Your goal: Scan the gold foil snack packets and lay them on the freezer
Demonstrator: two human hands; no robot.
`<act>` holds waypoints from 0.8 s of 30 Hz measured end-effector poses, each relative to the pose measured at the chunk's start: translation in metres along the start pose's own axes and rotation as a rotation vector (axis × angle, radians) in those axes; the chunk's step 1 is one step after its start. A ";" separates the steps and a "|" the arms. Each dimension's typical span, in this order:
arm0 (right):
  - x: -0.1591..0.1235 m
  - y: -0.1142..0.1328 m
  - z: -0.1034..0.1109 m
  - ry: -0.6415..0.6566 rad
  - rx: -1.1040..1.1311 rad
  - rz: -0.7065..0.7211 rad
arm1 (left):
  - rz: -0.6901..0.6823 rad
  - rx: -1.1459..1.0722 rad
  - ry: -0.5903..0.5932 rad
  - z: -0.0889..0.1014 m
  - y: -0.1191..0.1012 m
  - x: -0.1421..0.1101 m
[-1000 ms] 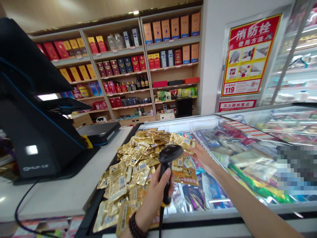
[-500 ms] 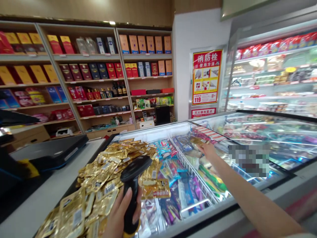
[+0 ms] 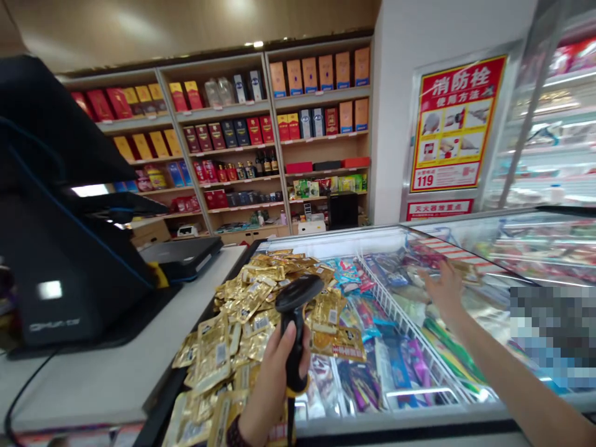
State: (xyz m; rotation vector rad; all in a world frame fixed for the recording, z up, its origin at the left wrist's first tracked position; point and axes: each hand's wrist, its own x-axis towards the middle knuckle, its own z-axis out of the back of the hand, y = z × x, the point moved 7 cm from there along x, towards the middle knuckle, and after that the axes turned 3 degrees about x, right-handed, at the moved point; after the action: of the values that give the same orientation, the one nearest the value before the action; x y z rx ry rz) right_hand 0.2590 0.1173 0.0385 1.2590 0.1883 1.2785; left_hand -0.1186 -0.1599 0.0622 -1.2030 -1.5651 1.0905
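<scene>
My left hand (image 3: 274,366) is wrapped round the grip of a black barcode scanner (image 3: 298,298), its head above the pile of gold foil packets (image 3: 251,298). The packets lie on the near left part of the glass-topped chest freezer (image 3: 395,428). Over the freezer's glass, my right hand (image 3: 444,290) reaches forward, with its fingers apart and slightly blurred. A single gold packet (image 3: 468,272) shows just right of its fingers; whether they touch cannot be made out. Below the hand, bagged frozen goods (image 3: 447,354) and a white wire divider (image 3: 395,316) show through the glass.
A black checkout terminal (image 3: 79,248) stands on the grey counter (image 3: 107,366) at left, with a flat black device (image 3: 186,254) behind it. Shelves of boxed goods (image 3: 233,133) line the back wall. A red notice (image 3: 459,124) hangs beside a refrigerated display (image 3: 554,149).
The view has swung left, bringing the terminal in. My right hand's fingers have spread, and the gold packet that was at their tips is now at the hand's right. My left hand keeps the scanner.
</scene>
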 end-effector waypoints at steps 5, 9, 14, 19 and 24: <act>-0.056 0.092 -0.076 0.385 0.200 0.279 | -0.063 -0.082 -0.100 0.002 -0.010 0.003; -0.111 0.147 -0.111 0.691 0.073 0.480 | -0.084 -0.096 -0.097 0.003 -0.014 0.005; -0.153 0.156 -0.127 0.798 -0.125 0.523 | -0.084 -0.093 -0.105 0.007 -0.015 0.005; -0.152 0.147 -0.142 0.777 -0.193 0.433 | -0.099 -0.109 -0.098 0.009 -0.014 0.007; -0.131 0.160 -0.137 0.614 0.073 0.351 | -0.089 -0.113 -0.087 0.016 -0.011 0.008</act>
State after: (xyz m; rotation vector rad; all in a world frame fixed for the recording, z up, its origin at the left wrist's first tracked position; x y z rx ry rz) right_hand 0.0176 0.0611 0.0425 0.9494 0.4687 1.9592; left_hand -0.1380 -0.1555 0.0698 -1.1619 -1.7502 1.0196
